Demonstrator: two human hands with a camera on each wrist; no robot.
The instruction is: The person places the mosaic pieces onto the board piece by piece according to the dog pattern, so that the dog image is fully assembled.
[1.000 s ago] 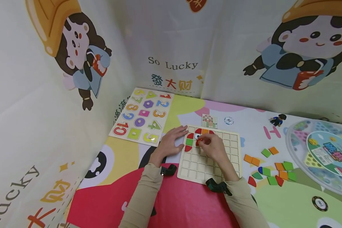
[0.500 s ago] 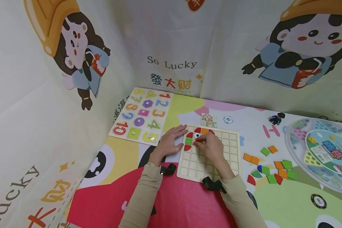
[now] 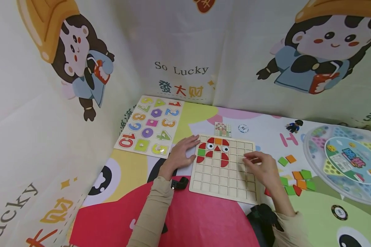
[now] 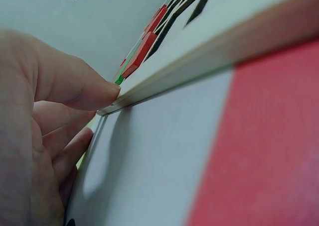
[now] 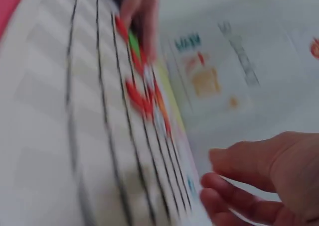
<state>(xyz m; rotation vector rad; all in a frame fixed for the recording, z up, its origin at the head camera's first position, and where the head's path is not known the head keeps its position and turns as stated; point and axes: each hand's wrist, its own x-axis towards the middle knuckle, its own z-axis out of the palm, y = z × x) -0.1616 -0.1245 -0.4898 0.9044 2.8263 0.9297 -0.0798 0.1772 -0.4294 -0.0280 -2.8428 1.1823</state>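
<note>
A wooden grid board [image 3: 216, 181] lies in front of me with tiles set in its upper left. Among these are an orange square [image 3: 217, 141], a green square [image 3: 201, 152], a red triangle [image 3: 217, 149], two eye tiles [image 3: 225, 149] and several rounded red tiles [image 3: 224, 160]. My left hand [image 3: 180, 156] rests at the board's left edge, fingers extended towards its top corner; in the left wrist view the thumb [image 4: 82, 84] touches the edge. Over the board's right edge is my right hand [image 3: 264, 166], thumb and fingers bent loosely with nothing between them in the right wrist view.
Loose green, orange and red tiles [image 3: 301, 184] lie right of the board, partly behind my right forearm. A number puzzle [image 3: 147, 132] is at left, a pattern card [image 3: 222, 129] behind the board. A round game box [image 3: 346, 157] and a small figure [image 3: 294, 126] stand at right.
My right hand has let go of a red tile, which now sits below the left eye tile, and has moved right to the board's edge. The left hand stays in place.
</note>
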